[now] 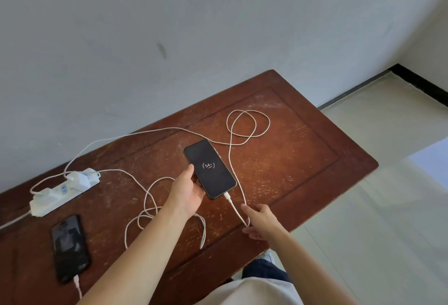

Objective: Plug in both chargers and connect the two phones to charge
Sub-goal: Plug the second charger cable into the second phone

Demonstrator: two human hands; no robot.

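My left hand [188,189] grips a black phone [213,173] by its left edge; its screen shows a charging ring with 54%. A white cable [232,204] is plugged into the phone's bottom end. My right hand [260,222] rests on that cable just past the plug, fingers loosely curled around it. A second black phone [69,249] lies at the left with another white cable [77,283] in its bottom end. A white power strip [61,192] at the far left carries two white chargers [78,178].
The brown wooden table [303,159] stands against a grey wall. Loose cable loops lie at the back right [247,126] and in the middle [150,215]. The table's right edge drops to a pale tiled floor [375,207].
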